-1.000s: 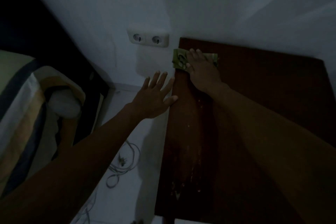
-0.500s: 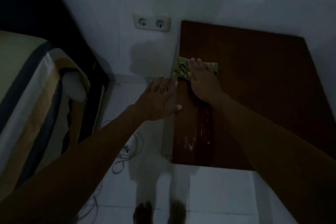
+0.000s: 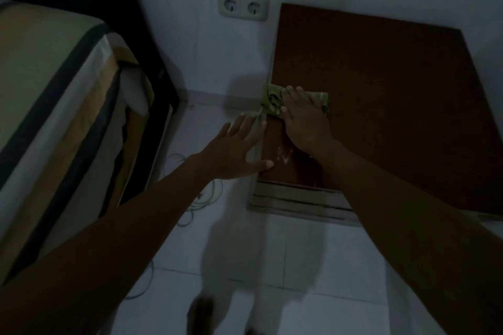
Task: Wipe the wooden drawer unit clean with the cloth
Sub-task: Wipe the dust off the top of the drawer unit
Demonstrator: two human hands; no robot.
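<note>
Two hands on drawer unit (image 3: 381, 106): right hand (image 3: 303, 119) flat, pressing cloth (image 3: 272, 100), now dragged nearer along left edge; left hand (image 3: 239, 149) spread, bracing, empty. Wiping under way.

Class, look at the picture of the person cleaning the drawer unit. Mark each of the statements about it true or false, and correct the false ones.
1. The right hand presses flat on the green cloth. True.
2. The cloth lies at the right edge of the drawer unit top. False: it lies at the left edge.
3. The left hand grips the cloth. False: it rests open against the unit's left side, thumb on the top.
4. A double wall socket sits left of the unit. True.
5. Pale marks show on the top near the front. True.
</note>
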